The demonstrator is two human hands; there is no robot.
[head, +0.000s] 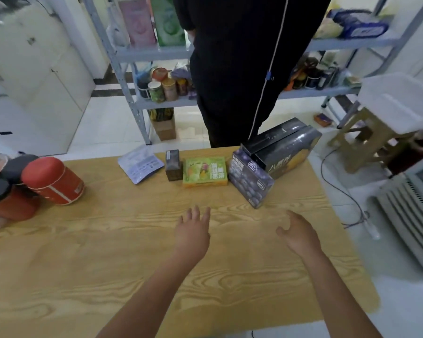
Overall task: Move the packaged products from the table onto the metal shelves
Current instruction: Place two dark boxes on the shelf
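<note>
Empty-handed, both hands, left [193, 231] and right [299, 234], hover spread above the table [83, 276], just short of the green box [205, 171]; next, likely grasping it.

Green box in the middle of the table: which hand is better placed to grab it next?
Left. The left hand hovers open directly in front of the green box, with nothing between them. The right hand is off to the side, nearer the purple box.

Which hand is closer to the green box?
Left. The left hand is directly in front of the green box, a short way from it; the right hand is farther off to the right.
</note>
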